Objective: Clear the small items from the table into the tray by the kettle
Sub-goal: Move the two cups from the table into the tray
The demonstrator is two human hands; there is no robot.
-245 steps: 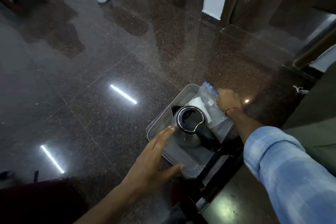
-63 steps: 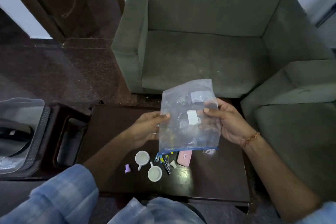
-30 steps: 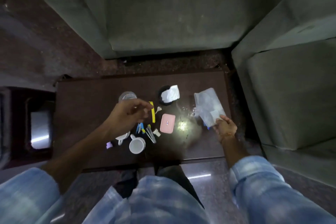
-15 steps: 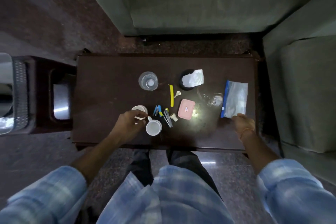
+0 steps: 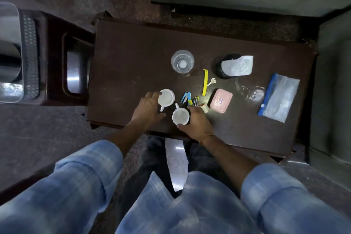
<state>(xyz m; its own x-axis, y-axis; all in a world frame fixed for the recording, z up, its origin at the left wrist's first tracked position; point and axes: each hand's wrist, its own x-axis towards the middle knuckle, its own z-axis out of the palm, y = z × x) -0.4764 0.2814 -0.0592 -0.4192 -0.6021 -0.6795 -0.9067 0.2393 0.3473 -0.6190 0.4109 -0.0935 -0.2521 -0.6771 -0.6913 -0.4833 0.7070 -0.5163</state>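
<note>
Two little white cups are now under your hands. Half a second ago only your left hand (image 5: pixel 147 108) was down by them, and your right hand (image 5: pixel 196 122) was far off beside the clear bag (image 5: pixel 281 99). Now the right hand has let that bag lie flat on the worktop (image 5: pixel 133 59) and come over to the near cup (image 5: pixel 180 116). Its fingers (image 5: pixel 191 109) curl round the far side of that cup and the thumb sits on the near rim. Your left-hand fingers curve against the side of the far cup (image 5: pixel 166 97); I cannot tell if they grip it or only touch it.

Both cups look set to be lifted together, which I think is a good start. Nothing has gone into the tray (image 5: pixel 28 53) yet. It sits far to the left, off the worktop, so you must carry the cups across.

The clips (image 5: pixel 187 98), the yellow strip (image 5: pixel 205 82), the small key (image 5: pixel 211 81) and the pink case (image 5: pixel 221 100) lie just beside the cups and wait their turn.
</note>
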